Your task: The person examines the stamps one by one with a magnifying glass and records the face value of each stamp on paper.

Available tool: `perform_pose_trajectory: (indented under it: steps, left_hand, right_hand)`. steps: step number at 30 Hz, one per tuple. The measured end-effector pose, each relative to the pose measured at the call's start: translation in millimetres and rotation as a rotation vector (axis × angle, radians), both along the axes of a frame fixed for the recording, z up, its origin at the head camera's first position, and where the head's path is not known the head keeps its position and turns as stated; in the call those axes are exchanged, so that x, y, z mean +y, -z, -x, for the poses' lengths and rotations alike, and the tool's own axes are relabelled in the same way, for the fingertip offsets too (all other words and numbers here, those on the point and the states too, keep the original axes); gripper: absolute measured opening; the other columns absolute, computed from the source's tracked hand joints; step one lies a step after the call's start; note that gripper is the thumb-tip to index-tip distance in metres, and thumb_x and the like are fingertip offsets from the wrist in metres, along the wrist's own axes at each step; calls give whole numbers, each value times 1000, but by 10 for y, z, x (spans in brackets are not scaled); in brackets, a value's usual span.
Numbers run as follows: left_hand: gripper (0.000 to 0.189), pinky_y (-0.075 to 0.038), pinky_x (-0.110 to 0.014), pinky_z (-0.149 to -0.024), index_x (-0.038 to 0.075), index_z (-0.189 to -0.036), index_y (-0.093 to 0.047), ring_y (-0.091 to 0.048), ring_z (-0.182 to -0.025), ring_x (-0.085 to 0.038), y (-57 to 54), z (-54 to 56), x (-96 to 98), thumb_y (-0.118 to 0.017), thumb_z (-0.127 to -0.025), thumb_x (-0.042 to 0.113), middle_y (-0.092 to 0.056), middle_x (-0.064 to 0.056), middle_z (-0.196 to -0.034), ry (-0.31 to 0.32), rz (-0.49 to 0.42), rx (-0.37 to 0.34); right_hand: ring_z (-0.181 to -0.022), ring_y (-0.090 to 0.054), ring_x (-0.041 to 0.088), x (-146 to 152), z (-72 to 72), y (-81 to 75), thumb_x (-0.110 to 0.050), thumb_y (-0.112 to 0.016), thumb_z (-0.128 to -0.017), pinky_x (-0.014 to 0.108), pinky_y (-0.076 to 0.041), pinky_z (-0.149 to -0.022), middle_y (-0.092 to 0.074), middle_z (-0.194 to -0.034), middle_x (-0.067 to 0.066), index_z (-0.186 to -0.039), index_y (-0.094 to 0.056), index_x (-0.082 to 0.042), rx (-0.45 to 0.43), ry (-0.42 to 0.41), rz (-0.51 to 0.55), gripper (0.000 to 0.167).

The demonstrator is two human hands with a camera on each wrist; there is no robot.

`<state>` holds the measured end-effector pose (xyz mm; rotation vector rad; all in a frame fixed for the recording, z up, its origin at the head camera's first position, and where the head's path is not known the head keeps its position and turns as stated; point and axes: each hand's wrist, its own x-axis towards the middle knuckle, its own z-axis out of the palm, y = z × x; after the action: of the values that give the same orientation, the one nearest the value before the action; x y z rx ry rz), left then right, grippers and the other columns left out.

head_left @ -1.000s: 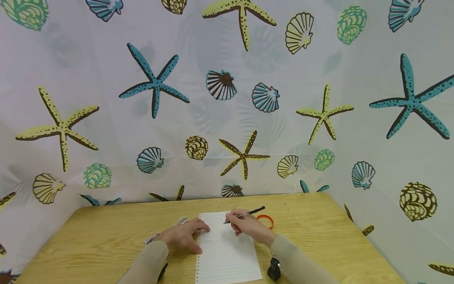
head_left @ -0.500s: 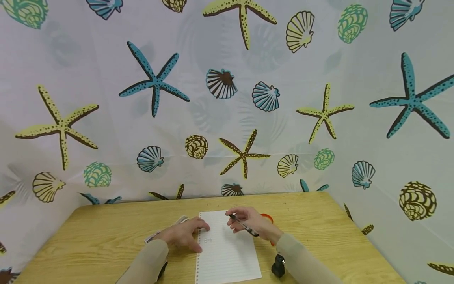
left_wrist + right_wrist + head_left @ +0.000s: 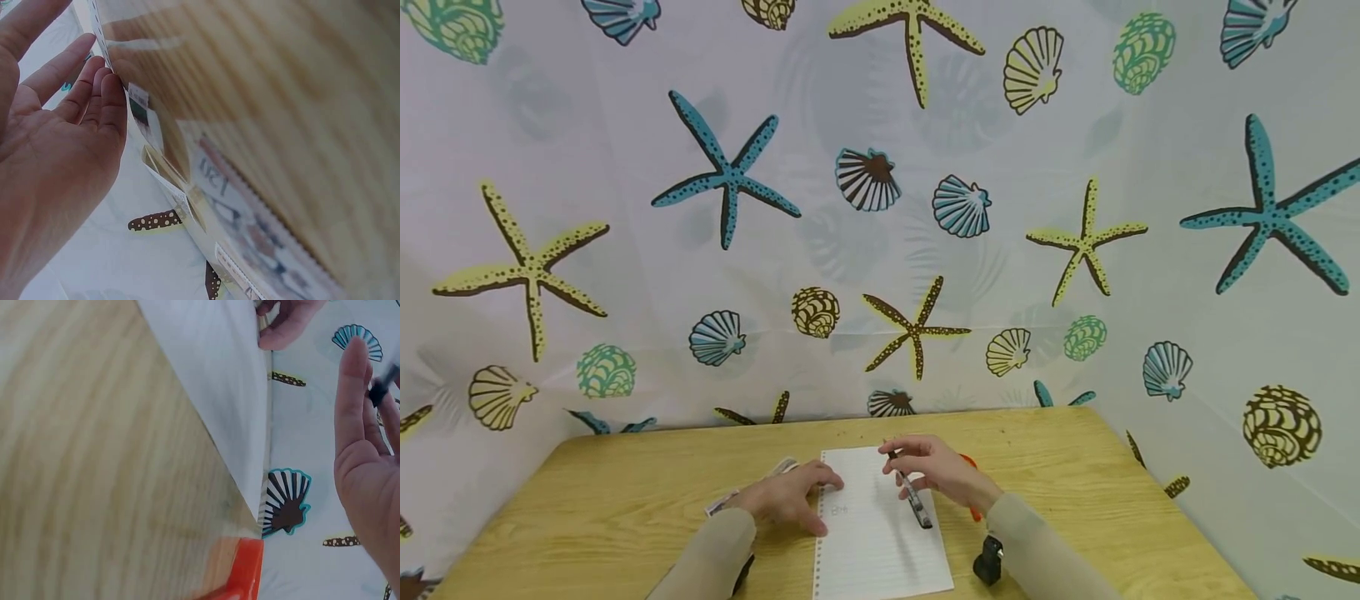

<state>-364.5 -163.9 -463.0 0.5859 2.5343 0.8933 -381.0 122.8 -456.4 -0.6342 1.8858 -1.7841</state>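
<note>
Black pen (image 3: 916, 503) — right hand (image 3: 934, 468) aloft

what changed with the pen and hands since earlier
The pen, still held, swung round in the right hand: its long end, earlier pointing away to the right, now points toward the near edge of the paper. The left hand and paper stayed put.

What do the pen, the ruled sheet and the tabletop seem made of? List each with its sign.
Pen: probably smooth plastic; the barrel looks pale, perhaps clear, between dark ends.
Ruled sheet: thin matte paper, with printed lines and a row of edge holes.
Tabletop: glossy wood or wood-look laminate; grain streaks, plus reflections in the left wrist view.
</note>
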Motion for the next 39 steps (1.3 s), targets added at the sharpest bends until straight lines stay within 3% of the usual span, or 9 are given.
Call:
perform_pose_trajectory:
  steps: [5,9,15,22,29,34,39]
  left_hand:
    - [56,-26,-59,-113,16,-124,-62,-39,-133,-34,-8,-21,0,-85,-74,10,-42,-11,-143,-11,-11,-14]
    - [57,-27,-58,-113,16,-125,-62,-38,-134,-35,-5,-26,-7,-85,-74,9,-40,-11,-146,-8,-25,-15]
    - [58,-27,-58,-112,14,-126,-61,-38,-134,-35,2,-17,-27,-84,-74,7,-40,-11,-145,25,-34,-12]
    - [58,-25,-58,-114,15,-127,-61,-33,-139,-38,17,3,-41,-84,-75,9,-36,-14,-150,28,-27,-18]
    - [58,-19,-58,-117,18,-126,-61,-20,-147,-40,9,-8,-33,-85,-74,9,-27,-19,-158,-34,-31,-39]
    - [59,-15,-58,-118,20,-126,-61,-13,-149,-40,0,-29,-27,-85,-73,10,-20,-19,-161,-71,-27,-56]
    - [59,-15,-59,-118,19,-127,-61,-14,-149,-41,-1,-37,-20,-85,-74,10,-21,-19,-161,-56,-23,-52]
  right_hand:
    - [-99,-62,23,119,16,-20,-16,-66,-93,32,-56,-74,-66,-117,10,-136,-57,-12,90,11,-87,43]
    - [-104,-61,28,239,30,-25,-11,-67,-92,32,-56,-76,-60,-128,20,-140,-53,-14,93,11,-88,50]
    - [-107,-61,31,420,51,-25,-13,-67,-92,33,-56,-80,-54,-136,24,-143,-50,-17,93,9,-114,54]
    - [-97,-64,24,589,84,-54,-7,-62,-95,36,-57,-79,-53,-137,27,-142,-46,-6,106,-11,-132,50]
    - [-113,-61,41,763,76,-58,-9,-60,-96,38,-56,-81,-51,-141,26,-146,-43,-7,106,-28,-211,53]
    - [-118,-58,39,891,77,-34,-5,-63,-92,38,-57,-81,-49,-143,26,-148,-38,-1,86,-32,-219,62]
    - [-120,-57,36,1003,48,-39,-3,-64,-91,38,-57,-82,-45,-146,26,-149,-39,-5,79,-15,-244,63]
